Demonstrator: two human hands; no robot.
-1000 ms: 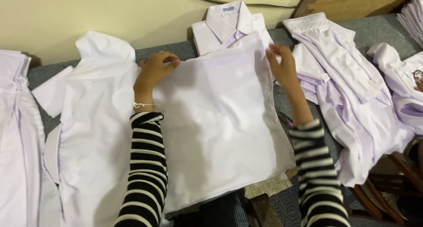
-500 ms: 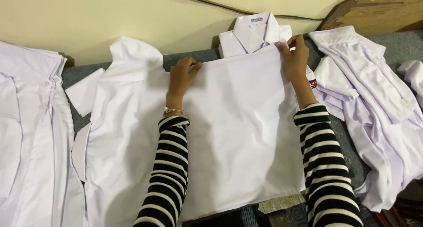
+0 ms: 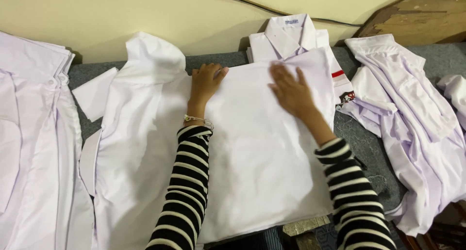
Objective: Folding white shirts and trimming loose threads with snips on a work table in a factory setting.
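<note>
A grey, felt-like bench (image 3: 374, 155) runs along a plain cream wall (image 3: 145, 12), and a dark cable (image 3: 272, 10) trails across that wall toward a worn wooden board (image 3: 417, 19) leaning at the far right. In the middle of the bench lies a white folded shirt (image 3: 262, 153), its smooth panel turned up and reaching from the far edge to the near edge. The left hand (image 3: 205, 82) rests on the far left corner of that panel, its grip spread flat with fingers pointing right and pinching nothing; a thin bracelet (image 3: 196, 119) circles the wrist above a black-and-white striped sleeve (image 3: 187, 182). The right hand (image 3: 290, 90) lies palm down on the far middle of the panel, fingers splayed and pressing on the cloth. Just beyond the hands, touching the wall, sits a neatly folded collared shirt (image 3: 289, 36) with a red mark on its sleeve. To the left of the folded shirt an open white shirt (image 3: 131, 133) spreads out beneath it, and more white garments (image 3: 29, 133) are stacked at the far left. On the right a rumpled heap of white shirts (image 3: 412, 109) covers the grey surface.
</note>
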